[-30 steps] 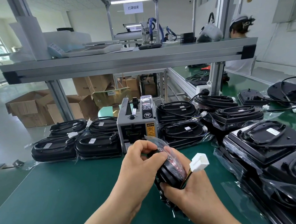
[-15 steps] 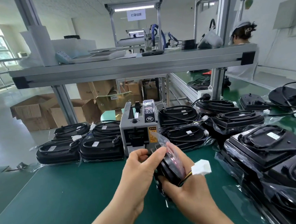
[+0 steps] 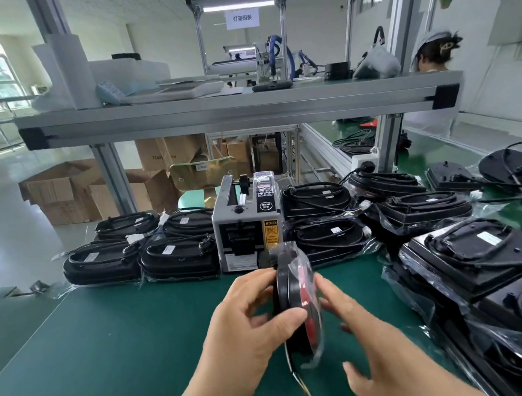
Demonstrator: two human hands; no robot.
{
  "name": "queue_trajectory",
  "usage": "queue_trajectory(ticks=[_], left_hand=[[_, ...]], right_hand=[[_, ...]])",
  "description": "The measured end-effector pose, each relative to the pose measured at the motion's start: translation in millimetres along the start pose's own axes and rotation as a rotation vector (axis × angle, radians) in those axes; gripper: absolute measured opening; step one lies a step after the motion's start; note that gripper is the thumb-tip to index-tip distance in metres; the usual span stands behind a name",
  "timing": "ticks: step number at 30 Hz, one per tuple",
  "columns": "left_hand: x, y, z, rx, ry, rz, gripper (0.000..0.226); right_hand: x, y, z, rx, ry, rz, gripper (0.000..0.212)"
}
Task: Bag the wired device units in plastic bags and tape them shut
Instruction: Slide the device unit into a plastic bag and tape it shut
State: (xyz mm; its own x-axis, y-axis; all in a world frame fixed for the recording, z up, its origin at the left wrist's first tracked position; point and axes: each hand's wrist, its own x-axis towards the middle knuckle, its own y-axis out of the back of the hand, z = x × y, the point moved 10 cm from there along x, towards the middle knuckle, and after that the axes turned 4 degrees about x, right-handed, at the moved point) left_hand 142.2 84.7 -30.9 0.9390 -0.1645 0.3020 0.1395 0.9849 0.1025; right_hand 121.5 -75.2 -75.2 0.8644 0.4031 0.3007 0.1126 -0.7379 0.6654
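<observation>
The left hand (image 3: 250,328) grips a black device unit (image 3: 291,291) that stands on edge, with the thumb curled across its near rim and the fingers behind it. The right hand (image 3: 385,353), blurred, has its fingers out nearly straight and lays them against the clear plastic bag (image 3: 309,276) that covers the unit's top and right side. The unit is held just in front of the grey tape dispenser (image 3: 246,226), and its wire (image 3: 298,377) hangs down below it.

In front and to the left of the dispenser the green table mat (image 3: 109,347) lies bare out to its slanting left edge. On the right there is less room, because a pile of bagged units (image 3: 467,254) crowds close to the right hand.

To the left of the dispenser, four bagged units (image 3: 177,259) sit in two rows. Touching its right side are more bagged units (image 3: 327,236), each with a coiled cable inside its bag. Above the dispenser runs an aluminium shelf beam (image 3: 238,109).
</observation>
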Motion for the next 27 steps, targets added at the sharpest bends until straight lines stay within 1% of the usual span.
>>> queue_trajectory(ticks=[1,2,3,4,5,7,9,10,11,14,15,18,20,21,23,24,26,27], left_hand=[[-5.1,-1.0,-2.1,-0.002,-0.018,0.006,0.051],[-10.0,-2.3,-4.4,0.004,-0.039,0.016,0.054],[-14.9,-4.1,-6.5,0.021,-0.064,0.029,0.057],[-19.5,-6.7,-9.5,0.058,-0.086,0.049,0.059],[-24.2,-10.6,-11.7,0.112,-0.113,0.071,0.061],[-34.2,-19.4,-12.3,0.247,-0.204,0.123,0.063],[-44.0,-27.7,-9.9,0.385,-0.328,0.183,0.057],[-48.2,-30.7,-9.4,0.442,-0.379,0.214,0.056],[-50.9,-32.1,-11.2,0.461,-0.403,0.232,0.056],[-51.7,-30.6,-16.4,0.382,-0.367,0.252,0.048],[-52.0,-30.3,-15.6,0.374,-0.365,0.252,0.048],[-51.8,-28.7,-18.8,0.376,-0.373,0.226,0.052],[-52.2,-32.4,-16.0,0.419,-0.431,0.232,0.049],[-51.7,-37.5,-13.9,0.455,-0.436,0.251,0.042],[-54.0,-35.3,-14.2,0.448,-0.401,0.347,0.020],[-53.7,-31.6,-10.1,0.441,-0.397,0.371,0.016],[-40.7,-31.5,-9.3,0.456,-0.375,0.211,0.023],[-29.6,-24.1,-12.8,0.435,-0.317,0.142,0.025]], right_hand=[[-6.6,2.7,5.2,0.149,-0.083,-0.022,0.103],[-12.5,6.3,5.7,0.349,-0.149,0.003,0.096],[-16.3,8.4,2.8,0.516,-0.191,0.053,0.096],[-18.3,7.0,-1.2,0.629,-0.225,0.103,0.102],[-19.0,1.0,-6.1,0.683,-0.265,0.145,0.106],[-17.1,-12.2,-16.5,0.665,-0.309,0.253,0.103],[-18.8,-21.3,-16.3,0.622,-0.363,0.386,0.100],[-21.2,-23.9,-12.2,0.605,-0.385,0.454,0.094],[-23.3,-24.9,-8.9,0.591,-0.393,0.509,0.086],[-26.5,-21.8,-8.1,0.525,-0.350,0.620,0.054],[-26.3,-20.3,-10.0,0.499,-0.331,0.639,0.050],[-27.0,-14.0,-16.1,0.448,-0.299,0.714,0.053],[-26.3,-12.9,-14.7,0.445,-0.300,0.739,0.054],[-25.9,-13.4,-12.0,0.450,-0.309,0.750,0.051],[-27.2,-13.3,-6.6,0.463,-0.328,0.790,0.048],[-28.6,-13.0,-3.6,0.475,-0.339,0.811,0.048],[-30.8,-11.3,1.4,0.498,-0.347,0.847,0.048],[-31.3,-10.6,4.2,0.519,-0.344,0.861,0.045]])
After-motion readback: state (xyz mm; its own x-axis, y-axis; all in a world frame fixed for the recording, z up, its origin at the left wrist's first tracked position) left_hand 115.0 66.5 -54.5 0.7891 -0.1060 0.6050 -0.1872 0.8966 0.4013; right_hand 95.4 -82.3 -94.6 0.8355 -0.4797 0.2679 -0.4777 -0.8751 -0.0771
